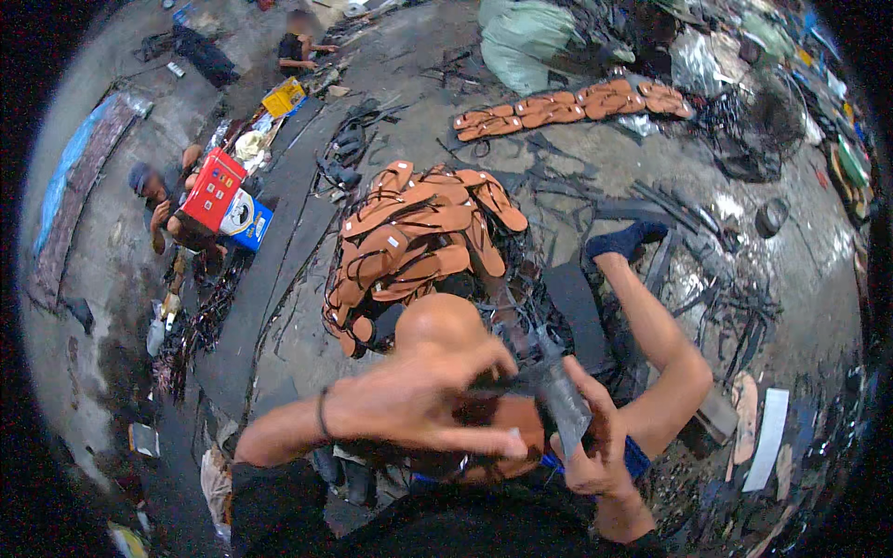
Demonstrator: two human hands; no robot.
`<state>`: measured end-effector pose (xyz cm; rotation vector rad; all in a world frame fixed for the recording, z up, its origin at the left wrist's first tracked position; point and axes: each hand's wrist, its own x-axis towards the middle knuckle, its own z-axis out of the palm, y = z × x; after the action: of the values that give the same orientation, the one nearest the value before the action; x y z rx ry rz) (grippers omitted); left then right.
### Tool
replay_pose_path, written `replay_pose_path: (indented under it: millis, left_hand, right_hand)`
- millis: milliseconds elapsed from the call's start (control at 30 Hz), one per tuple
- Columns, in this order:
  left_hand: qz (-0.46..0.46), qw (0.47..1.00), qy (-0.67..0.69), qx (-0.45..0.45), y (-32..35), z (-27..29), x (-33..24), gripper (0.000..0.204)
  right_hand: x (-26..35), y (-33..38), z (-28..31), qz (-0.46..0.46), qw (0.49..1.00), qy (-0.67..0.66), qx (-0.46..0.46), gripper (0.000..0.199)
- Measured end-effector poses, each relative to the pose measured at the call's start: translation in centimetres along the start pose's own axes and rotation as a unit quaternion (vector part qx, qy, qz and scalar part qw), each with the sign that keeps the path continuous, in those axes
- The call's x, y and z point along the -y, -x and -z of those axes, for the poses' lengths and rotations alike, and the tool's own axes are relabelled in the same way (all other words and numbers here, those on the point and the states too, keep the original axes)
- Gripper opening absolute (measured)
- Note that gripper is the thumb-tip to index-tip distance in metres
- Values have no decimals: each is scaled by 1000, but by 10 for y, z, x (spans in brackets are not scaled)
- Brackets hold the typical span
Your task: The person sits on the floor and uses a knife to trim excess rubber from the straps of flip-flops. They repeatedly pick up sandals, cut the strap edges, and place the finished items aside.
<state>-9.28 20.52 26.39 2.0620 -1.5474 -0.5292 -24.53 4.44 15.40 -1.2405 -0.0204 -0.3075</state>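
Note:
My left hand (423, 395) is curled over a brown sandal sole (502, 432) held low in front of me, fingers bent around its edge. My right hand (591, 446) grips a grey plastic-wrapped piece (563, 395) together with dark straps beside that sole. Just beyond my hands lies a heap of brown sandal soles (419, 237) tangled with black straps. My bare knee (437, 321) and my outstretched leg with a blue sock (628, 240) frame the heap.
A row of brown soles (577, 104) lies farther off on the concrete floor. Black straps litter the ground (735, 279). A person (167, 200) sits at left by a red box (212, 189); another person (298, 51) sits at the back. Pale sacks (521, 42) stand behind.

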Motion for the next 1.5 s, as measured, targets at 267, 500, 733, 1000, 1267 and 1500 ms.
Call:
replay_pose_path:
  millis: [267, 500, 733, 1000, 1267, 1500]
  left_hand:
    - [238, 684, 683, -92, 102, -132, 0, 53]
    - [268, 442, 747, -418, 1, -155, 34, 38]
    - [293, 451, 727, -427, 16, -185, 50, 41]
    - [347, 491, 675, -429, 54, -205, 53, 40]
    - [369, 510, 645, -432, 83, -212, 59, 45]
    - [377, 534, 627, -424, 86, -217, 66, 40]
  right_hand:
    - [-57, 15, -30, 43, 985, 74, -152, 62]
    - [-53, 25, -1, -93, 990, 57, -94, 57]
    - [-69, 99, 10, -146, 942, 273, -130, 42]
    - [-23, 120, 7, -205, 875, 433, -65, 29]
    - [-51, 70, -17, -212, 901, 376, -28, 29]
    - [-62, 42, -29, -166, 913, 372, -17, 37]
